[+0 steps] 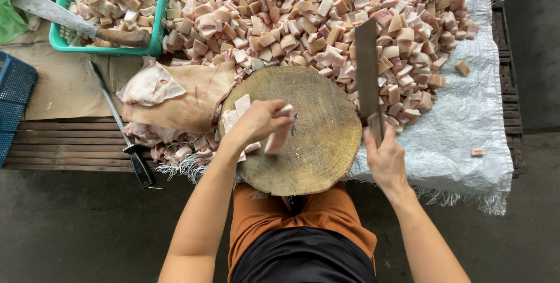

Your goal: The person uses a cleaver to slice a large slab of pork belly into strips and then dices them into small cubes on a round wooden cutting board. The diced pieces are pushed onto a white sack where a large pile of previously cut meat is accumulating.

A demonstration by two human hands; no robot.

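I am in the middle of chopping: my left hand [256, 121] pinches one strip of pork [278, 136] flat on the round wood block [309, 155] in the middle of the frame, and my right hand [384, 157] is shut tight on the cleaver [367, 73], blade up. I think the next chop must land on the strip, away from my fingers. Farther up I count two more knives, one slab, one green basket [160, 23], and too many cut cubes [326, 20] to count.
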